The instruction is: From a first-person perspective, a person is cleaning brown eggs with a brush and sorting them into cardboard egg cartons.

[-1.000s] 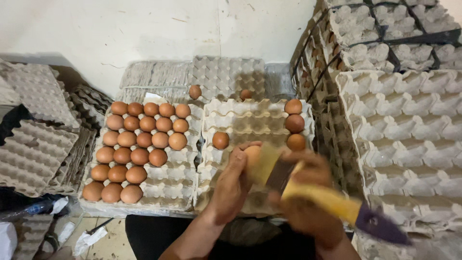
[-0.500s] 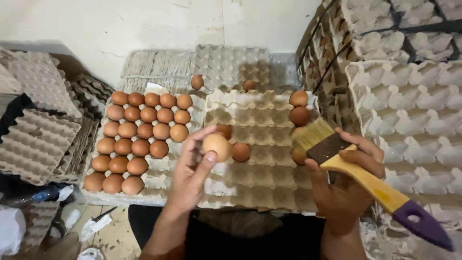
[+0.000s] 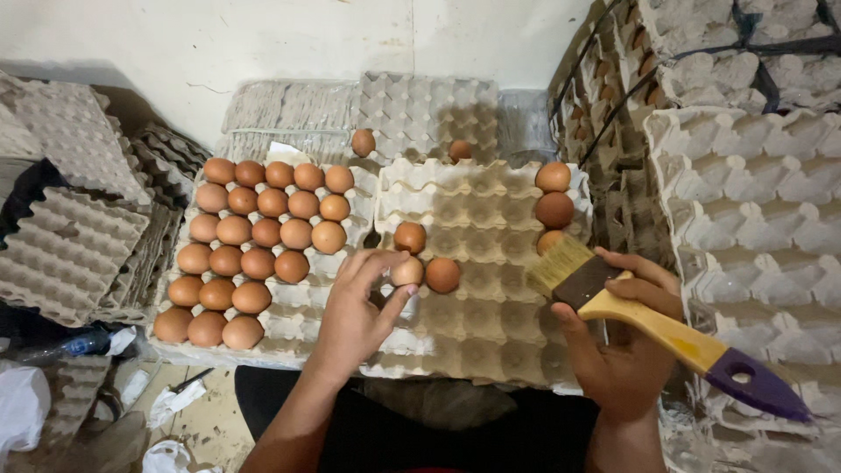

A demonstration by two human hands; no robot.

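Nearest the camera, the right hand [image 3: 626, 350] had its grip closed around a paintbrush [image 3: 666, 328], yellow in the handle with a purple end, the pale bristles pointing up and left over the right egg tray [image 3: 491, 342]. The left hand [image 3: 359, 311] reached in from below, its fingertips [image 3: 399, 298] pinched narrowly on a brown egg [image 3: 407, 271] at the left edge of that tray, the egg sitting low between thumb and forefinger. Just beside it to the right lay a second egg [image 3: 443, 275], and a little further up a third egg [image 3: 410, 237], both resting in cups of the same tray. At that tray's far right edge stood a column of three eggs [image 3: 554, 208], the lowest partly hidden by the bristles.

To the left, touching the right tray, lay the left egg tray [image 3: 307, 320], its upper and left cups filled with brown eggs [image 3: 254, 236] in close rows, the nearer right cups bare. Further left stood stacks of grey cardboard trays [image 3: 66, 250]. Beyond both trays lay more upturned trays [image 3: 420, 114] with two loose eggs [image 3: 363, 142] on them. On the right rose tall stacks of pale trays [image 3: 753, 201], and a white wall [image 3: 263, 35] closed the back
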